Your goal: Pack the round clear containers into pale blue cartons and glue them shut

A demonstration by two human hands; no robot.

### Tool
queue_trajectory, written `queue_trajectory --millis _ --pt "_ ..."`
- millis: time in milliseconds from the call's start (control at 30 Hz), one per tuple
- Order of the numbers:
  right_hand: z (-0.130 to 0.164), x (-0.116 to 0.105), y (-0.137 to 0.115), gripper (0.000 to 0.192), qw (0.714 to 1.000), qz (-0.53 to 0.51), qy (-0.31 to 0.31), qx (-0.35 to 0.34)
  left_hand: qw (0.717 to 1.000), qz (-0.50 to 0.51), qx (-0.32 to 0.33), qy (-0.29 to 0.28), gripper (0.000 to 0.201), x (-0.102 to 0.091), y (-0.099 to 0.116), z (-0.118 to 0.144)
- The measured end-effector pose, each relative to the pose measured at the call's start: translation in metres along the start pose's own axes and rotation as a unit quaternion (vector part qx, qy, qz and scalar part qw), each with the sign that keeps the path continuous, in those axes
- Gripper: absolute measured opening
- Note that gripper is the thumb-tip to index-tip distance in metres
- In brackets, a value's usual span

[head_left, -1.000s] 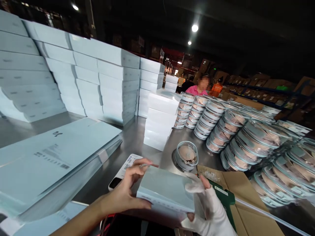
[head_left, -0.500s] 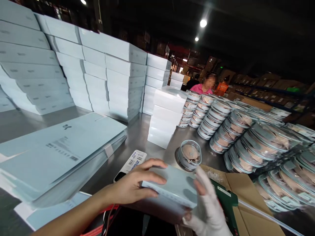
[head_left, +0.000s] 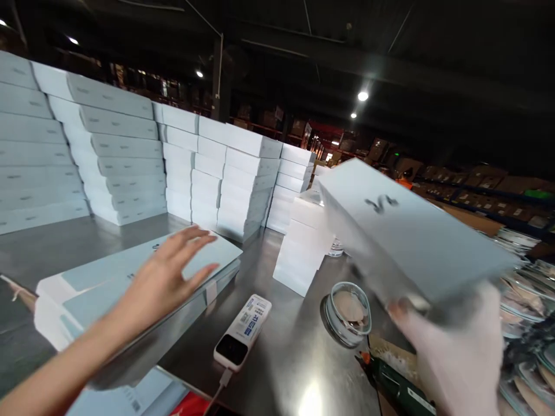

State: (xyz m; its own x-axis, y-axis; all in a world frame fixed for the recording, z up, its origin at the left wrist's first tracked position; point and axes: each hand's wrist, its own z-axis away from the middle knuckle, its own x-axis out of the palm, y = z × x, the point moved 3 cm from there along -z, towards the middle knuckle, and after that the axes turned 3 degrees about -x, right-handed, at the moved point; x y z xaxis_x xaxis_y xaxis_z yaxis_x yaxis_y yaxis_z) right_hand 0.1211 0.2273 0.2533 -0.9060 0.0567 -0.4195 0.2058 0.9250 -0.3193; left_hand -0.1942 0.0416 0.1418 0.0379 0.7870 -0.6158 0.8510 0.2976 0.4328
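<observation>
Dim warehouse, ceiling spots overhead, and a big steel counter (head_left: 277, 358) with walls of stacked pale boxes (head_left: 117, 156) along the far edge. The right hand (head_left: 455, 352), in a white glove, has its grip closed under the near end of a pale blue-grey box (head_left: 403, 242), holding it up in the air above the right side of the counter, tilted with its far end higher. It's a flat rectangular carton with a small dark logo on the top face (blurry, so I can't read it), and it looks light and rigid.

The left hand (head_left: 169, 277) is wide open, fingers spread, holding nothing, hovering over a stack of flattened box sleeves (head_left: 108, 289) on the left.

If that raised box is being moved one-handed, I'd say the thing to watch is the grip: it's only at one end, so keeping the thumb on top and the box level would stop it pivoting. It also needs to pass clear of the round clear-lidded container (head_left: 347, 309) right beneath it, and of the short stack of white boxes (head_left: 303, 248) behind. A white handheld device (head_left: 243, 332) on a cable lies between the hands, and a green tool (head_left: 399, 390) sits near the right wrist.
</observation>
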Motion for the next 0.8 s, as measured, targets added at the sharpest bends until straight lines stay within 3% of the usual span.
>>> queue_trajectory --millis 67,100,200,300,400,467,533,567,633,700,733,800 --pt "-0.057 0.014 0.002 0.069 0.989 0.118 0.057 -0.062 0.996 -0.072 -0.053 0.022 0.039 -0.019 -0.043 -0.013" --pt "-0.084 0.029 0.004 0.072 0.977 0.190 0.044 -0.085 0.991 -0.100 -0.084 0.041 0.038 -0.025 -0.063 -0.016" --pt "-0.147 0.086 0.016 0.068 0.938 0.324 -0.102 -0.076 0.965 -0.194 -0.171 0.054 0.050 -0.022 -0.110 -0.014" --pt "-0.170 0.123 0.026 0.059 0.926 0.323 -0.183 -0.064 0.944 -0.255 -0.209 0.013 0.064 -0.008 -0.137 -0.011" --pt "-0.153 0.116 0.022 0.061 0.934 0.310 -0.166 -0.068 0.938 -0.271 -0.216 0.007 0.070 -0.010 -0.144 -0.017" --pt "-0.122 0.093 0.007 0.053 0.947 0.282 -0.101 -0.116 0.932 -0.285 -0.223 0.012 0.071 -0.023 -0.138 -0.023" --pt "-0.078 0.065 -0.015 0.031 0.946 0.243 -0.001 -0.216 0.927 -0.299 -0.224 0.026 0.071 -0.041 -0.120 -0.025" --pt "-0.053 0.055 -0.027 0.020 0.930 0.247 0.031 -0.270 0.925 -0.310 -0.218 0.040 0.072 -0.049 -0.105 -0.024" --pt "-0.004 0.043 -0.047 0.020 0.893 0.288 0.081 -0.337 0.946 -0.285 -0.142 0.065 0.062 -0.057 -0.068 -0.017" --pt "0.034 0.046 -0.056 0.025 0.892 0.293 0.071 -0.338 0.966 -0.230 -0.026 0.113 0.052 -0.056 -0.025 -0.002" --pt "0.049 0.049 -0.055 0.027 0.908 0.273 0.059 -0.310 0.975 -0.185 0.052 0.115 0.048 -0.052 -0.006 0.007" --pt "0.072 0.058 -0.041 0.030 0.967 0.167 0.016 -0.191 0.975 -0.089 0.155 0.129 0.040 -0.042 0.024 0.027"
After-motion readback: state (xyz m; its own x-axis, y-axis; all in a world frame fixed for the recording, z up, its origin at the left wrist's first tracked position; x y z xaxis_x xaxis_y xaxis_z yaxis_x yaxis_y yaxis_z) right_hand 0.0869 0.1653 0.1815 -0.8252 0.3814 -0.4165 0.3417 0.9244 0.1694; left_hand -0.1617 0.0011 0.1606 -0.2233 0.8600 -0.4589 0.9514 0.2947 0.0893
